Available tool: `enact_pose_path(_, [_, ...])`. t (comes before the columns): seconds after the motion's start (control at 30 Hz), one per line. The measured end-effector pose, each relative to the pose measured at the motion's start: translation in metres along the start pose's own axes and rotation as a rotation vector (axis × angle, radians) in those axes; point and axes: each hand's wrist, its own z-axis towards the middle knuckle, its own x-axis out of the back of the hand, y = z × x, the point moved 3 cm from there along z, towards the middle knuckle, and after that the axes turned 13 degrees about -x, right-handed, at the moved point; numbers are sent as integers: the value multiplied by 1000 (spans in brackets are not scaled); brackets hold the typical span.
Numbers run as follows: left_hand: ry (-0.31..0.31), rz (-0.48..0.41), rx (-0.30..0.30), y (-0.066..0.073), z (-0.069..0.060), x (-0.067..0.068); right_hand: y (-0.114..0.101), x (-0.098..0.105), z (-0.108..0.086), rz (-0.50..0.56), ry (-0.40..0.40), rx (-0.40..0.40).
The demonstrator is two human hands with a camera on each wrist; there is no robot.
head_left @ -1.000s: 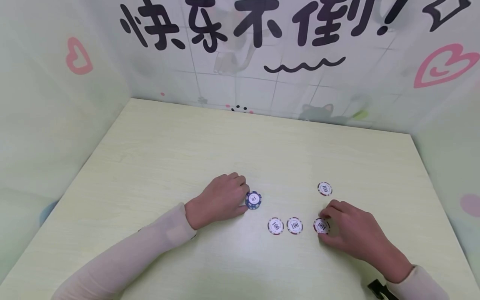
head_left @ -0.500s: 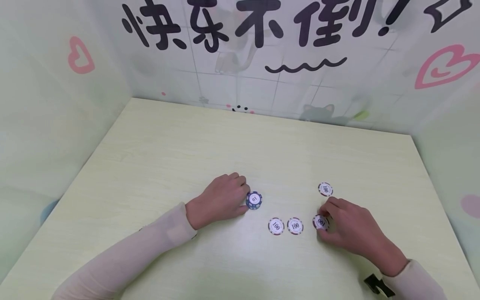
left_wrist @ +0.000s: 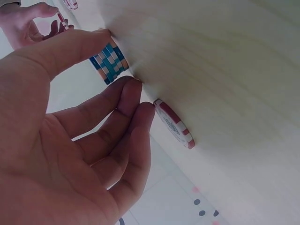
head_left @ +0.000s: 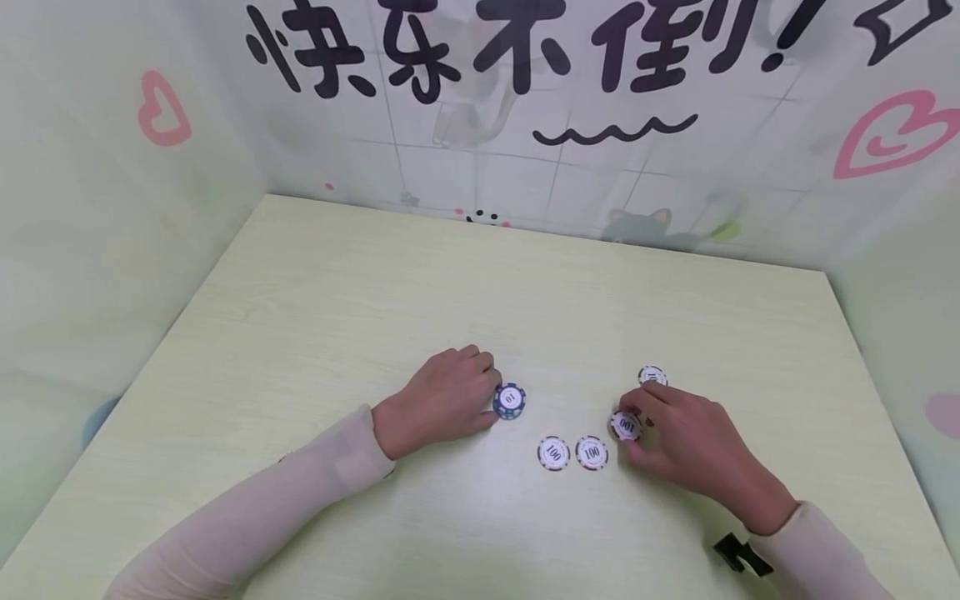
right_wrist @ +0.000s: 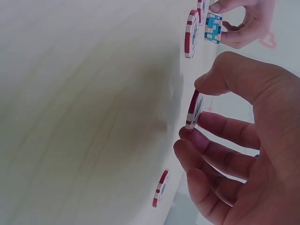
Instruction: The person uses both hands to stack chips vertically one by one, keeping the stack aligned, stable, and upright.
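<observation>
My left hand [head_left: 442,396] holds a short stack of blue poker chips [head_left: 510,401] marked 10, its thumb and index finger at the sides. In the left wrist view, a red-and-white chip [left_wrist: 174,124] lies beside the other fingertips; the hand hides it in the head view. My right hand [head_left: 693,437] pinches a white 100 chip [head_left: 626,425] with red edge marks. The right wrist view shows that chip [right_wrist: 195,109] held by its rim between thumb and fingers, off the table. Two more 100 chips [head_left: 553,453] [head_left: 592,453] lie flat between the hands.
Another 100 chip [head_left: 652,377] lies just beyond my right hand, partly covered by it. The pale wooden table [head_left: 360,275] meets a printed curtain [head_left: 480,167] at the back and sides. A black clip [head_left: 741,555] hangs by the right sleeve.
My right hand has lifted the 100 chip and moved it left and away from me, toward the blue stack. The left hand has stayed at the stack.
</observation>
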Motion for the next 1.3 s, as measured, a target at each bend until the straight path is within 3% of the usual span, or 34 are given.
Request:
enact_pose_path(0.27, [8,6,-8,0,0,1,-8,-6,10,36,-1,12])
enact_pose_path(0.7, [6,1,3,0,0,-2,-29,-21,31,126,37,133])
enact_pose_path(1.3, [-32,-3,19,-1,3,-1,-54,-29,53,79,-28,215])
